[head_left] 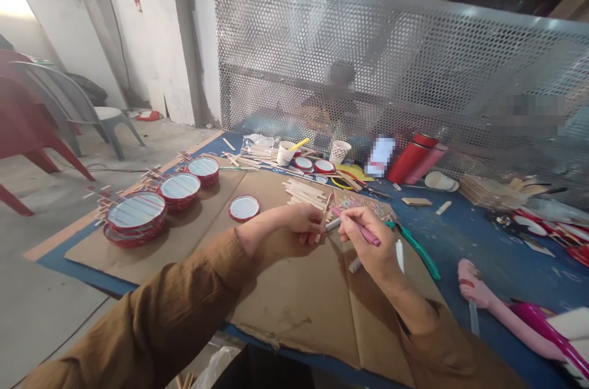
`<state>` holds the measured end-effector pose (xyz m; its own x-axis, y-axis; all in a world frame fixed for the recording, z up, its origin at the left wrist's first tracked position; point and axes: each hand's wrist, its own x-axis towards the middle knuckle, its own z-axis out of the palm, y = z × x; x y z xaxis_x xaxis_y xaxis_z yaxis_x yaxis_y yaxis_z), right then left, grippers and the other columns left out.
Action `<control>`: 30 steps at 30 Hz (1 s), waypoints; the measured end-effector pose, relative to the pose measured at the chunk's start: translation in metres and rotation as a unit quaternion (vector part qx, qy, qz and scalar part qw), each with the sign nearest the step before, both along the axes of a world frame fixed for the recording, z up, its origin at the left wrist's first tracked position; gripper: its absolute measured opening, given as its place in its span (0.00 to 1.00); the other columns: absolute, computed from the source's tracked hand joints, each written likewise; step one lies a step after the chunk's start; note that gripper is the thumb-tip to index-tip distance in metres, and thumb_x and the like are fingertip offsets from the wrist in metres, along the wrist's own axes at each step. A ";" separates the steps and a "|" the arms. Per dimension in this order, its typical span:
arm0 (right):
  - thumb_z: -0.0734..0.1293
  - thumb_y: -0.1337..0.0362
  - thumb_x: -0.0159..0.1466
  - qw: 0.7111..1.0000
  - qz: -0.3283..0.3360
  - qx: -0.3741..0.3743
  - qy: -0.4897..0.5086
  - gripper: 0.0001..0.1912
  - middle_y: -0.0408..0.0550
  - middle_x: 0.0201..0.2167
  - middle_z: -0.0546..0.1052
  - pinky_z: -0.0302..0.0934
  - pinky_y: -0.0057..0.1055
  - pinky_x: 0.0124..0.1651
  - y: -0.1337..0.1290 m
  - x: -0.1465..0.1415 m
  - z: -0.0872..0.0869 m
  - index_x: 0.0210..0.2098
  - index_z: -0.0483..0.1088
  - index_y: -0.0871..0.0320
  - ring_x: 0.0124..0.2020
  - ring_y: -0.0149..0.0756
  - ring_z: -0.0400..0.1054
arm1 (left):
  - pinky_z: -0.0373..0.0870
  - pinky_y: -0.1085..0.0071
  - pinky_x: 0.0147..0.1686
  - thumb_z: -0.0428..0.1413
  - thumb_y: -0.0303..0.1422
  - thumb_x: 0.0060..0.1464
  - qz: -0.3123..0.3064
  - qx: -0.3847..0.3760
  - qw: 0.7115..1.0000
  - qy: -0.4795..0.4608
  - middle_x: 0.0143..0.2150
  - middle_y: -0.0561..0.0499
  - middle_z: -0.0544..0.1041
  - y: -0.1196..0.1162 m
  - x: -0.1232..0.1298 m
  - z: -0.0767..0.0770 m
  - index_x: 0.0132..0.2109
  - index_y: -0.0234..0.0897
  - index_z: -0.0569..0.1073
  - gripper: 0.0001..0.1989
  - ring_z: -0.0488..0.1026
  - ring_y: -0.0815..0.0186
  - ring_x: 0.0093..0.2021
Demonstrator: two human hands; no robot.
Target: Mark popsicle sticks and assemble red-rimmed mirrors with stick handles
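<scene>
I hold a thin wooden stick (326,212) in my left hand (304,223), fingers pinched tight on it. My right hand (368,242) grips a pink pen (356,227), its tip at the stick. They sit over the cardboard sheet (285,291) in the middle of the tabletop (478,235). I think I am marking the stick. Next I need a steady, small stroke.

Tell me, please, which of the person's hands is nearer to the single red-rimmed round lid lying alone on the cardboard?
Left. The left hand lies just right of the red-rimmed round lid; the right hand, holding a pink marker, sits farther right.
</scene>
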<state>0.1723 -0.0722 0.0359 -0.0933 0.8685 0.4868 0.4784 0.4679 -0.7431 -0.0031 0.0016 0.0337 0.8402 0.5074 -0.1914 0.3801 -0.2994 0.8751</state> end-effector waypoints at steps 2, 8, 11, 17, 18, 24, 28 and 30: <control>0.62 0.57 0.64 1.000 -0.006 -0.003 -0.006 0.08 0.41 0.23 0.72 0.65 0.27 0.28 0.000 0.000 -0.001 0.35 0.67 0.55 0.22 0.30 0.68 | 0.63 0.76 0.23 0.47 0.27 0.56 -0.003 0.000 1.000 0.000 0.21 0.55 0.70 0.000 0.000 0.001 0.30 0.34 0.67 0.07 0.65 0.74 0.19; 0.63 0.57 0.64 0.998 -0.050 0.025 -0.019 0.09 0.40 0.21 0.71 0.63 0.27 0.27 -0.003 -0.002 0.006 0.31 0.66 0.56 0.20 0.30 0.67 | 0.63 0.78 0.23 0.48 0.27 0.56 -0.007 -0.010 1.000 -0.015 0.21 0.57 0.70 0.004 0.000 -0.006 0.31 0.34 0.67 0.06 0.66 0.75 0.19; 0.63 0.57 0.64 0.999 -0.031 0.017 -0.007 0.09 0.41 0.21 0.72 0.63 0.27 0.27 -0.004 -0.003 0.006 0.32 0.66 0.56 0.20 0.30 0.68 | 0.63 0.80 0.22 0.49 0.26 0.55 -0.011 -0.007 1.000 -0.019 0.20 0.57 0.70 0.006 0.002 -0.009 0.31 0.33 0.67 0.06 0.65 0.76 0.19; 0.63 0.57 0.64 0.997 -0.056 0.020 -0.040 0.09 0.41 0.21 0.72 0.63 0.27 0.26 -0.003 -0.003 0.004 0.31 0.66 0.55 0.20 0.30 0.67 | 0.63 0.78 0.22 0.48 0.26 0.56 -0.017 -0.002 1.000 -0.019 0.21 0.56 0.71 0.006 0.001 -0.008 0.31 0.33 0.67 0.06 0.66 0.75 0.19; 0.62 0.57 0.64 0.997 -0.061 0.019 -0.034 0.10 0.41 0.20 0.71 0.62 0.27 0.26 -0.004 -0.003 0.005 0.31 0.66 0.55 0.20 0.30 0.67 | 0.63 0.78 0.22 0.48 0.26 0.56 -0.014 -0.002 1.000 -0.020 0.21 0.56 0.71 0.006 0.001 -0.008 0.31 0.33 0.67 0.06 0.66 0.75 0.19; 0.63 0.56 0.63 0.999 -0.035 0.014 -0.006 0.09 0.41 0.21 0.72 0.64 0.27 0.27 -0.006 -0.005 0.007 0.32 0.66 0.55 0.20 0.30 0.68 | 0.63 0.78 0.22 0.49 0.27 0.55 -0.014 -0.007 1.000 -0.022 0.21 0.56 0.71 0.007 0.001 -0.009 0.31 0.33 0.68 0.05 0.67 0.74 0.19; 0.63 0.56 0.63 0.998 -0.036 0.024 -0.042 0.10 0.42 0.21 0.73 0.64 0.27 0.26 -0.004 -0.004 0.004 0.32 0.67 0.55 0.20 0.31 0.68 | 0.63 0.78 0.23 0.48 0.27 0.56 -0.013 -0.002 1.000 -0.012 0.22 0.55 0.71 0.007 0.002 -0.009 0.30 0.33 0.67 0.07 0.67 0.74 0.19; 0.62 0.56 0.64 0.997 -0.054 0.031 -0.046 0.10 0.41 0.20 0.71 0.63 0.27 0.26 -0.005 -0.004 0.005 0.31 0.67 0.55 0.20 0.30 0.67 | 0.63 0.77 0.23 0.47 0.27 0.56 -0.009 -0.008 1.000 -0.006 0.21 0.56 0.70 0.006 0.002 -0.007 0.29 0.34 0.66 0.08 0.67 0.74 0.19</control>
